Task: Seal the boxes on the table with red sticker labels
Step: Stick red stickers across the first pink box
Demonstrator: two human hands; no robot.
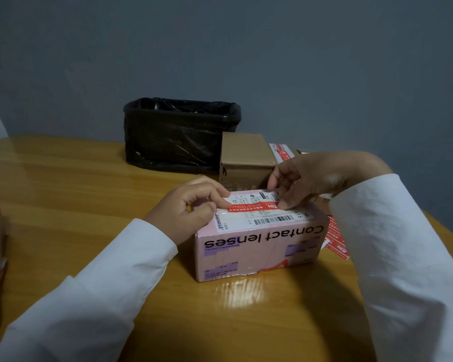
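The pink box [256,246], printed "Contact lenses", sits mid-table [89,194]. Both hands' fingers press a red sticker [251,207] across its shipping label: left hand [191,207] curled, right hand [311,176] pinching the end. Behind stand a brown box [246,158] and black-lined bin [178,134].

Pink box [259,246] front face reads "Contact lenses" in large dark print, upside down from this view. White shipping label [262,212] on its top carries a barcode and digits that look like "115" at the right end; the rest is too small to read. Red sticker [254,206] across the label has white print, illegible. Loose red stickers [336,237] right of box: print unreadable.
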